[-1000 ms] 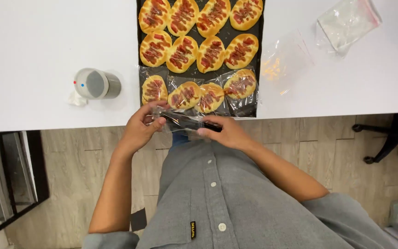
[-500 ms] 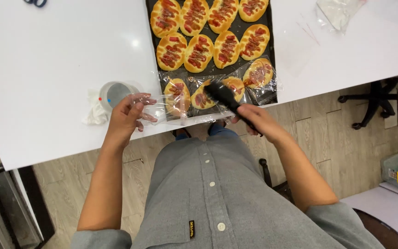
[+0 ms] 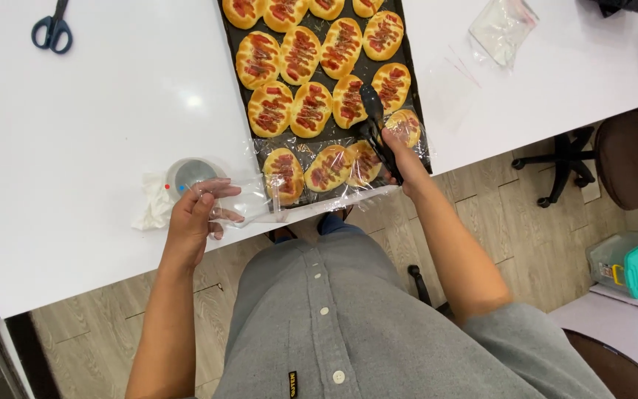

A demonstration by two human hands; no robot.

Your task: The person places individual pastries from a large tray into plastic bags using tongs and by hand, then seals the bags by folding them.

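Black tongs point(image 3: 378, 133) sit in the closed grip of the right hand point(image 3: 400, 159), fingers wrapped round the handle end near the table edge. From that grip the tongs run up and away over the dark baking tray point(image 3: 234, 55), their tips lying between two of the unwrapped sausage buns point(image 3: 311, 109), touching or just above them; which of the two I cannot tell. Just beside the grip, on its far side, lies one bun sealed in clear film point(image 3: 406, 127). On the near-left side of the grip three more wrapped buns point(image 3: 323, 168) lie in a row along the tray's front edge, touching one another.

The left hand point(image 3: 193, 222) is well apart from the right, at the table's near edge. Its fingers curl loosely round a clear plastic bag point(image 3: 249, 207), thumb and fingertips pinching the film so that the bag stretches from the hand toward the wrapped buns. Just beyond this grip stands a roll of clear tape point(image 3: 190, 176) with a crumpled white tissue point(image 3: 153, 210) touching its left side.

Further out from the left hand, blue-handled scissors point(image 3: 53, 29) lie on the white table point(image 3: 97, 111). Beyond the right hand, past the tray, a loose empty bag point(image 3: 503, 26) rests on the tabletop.
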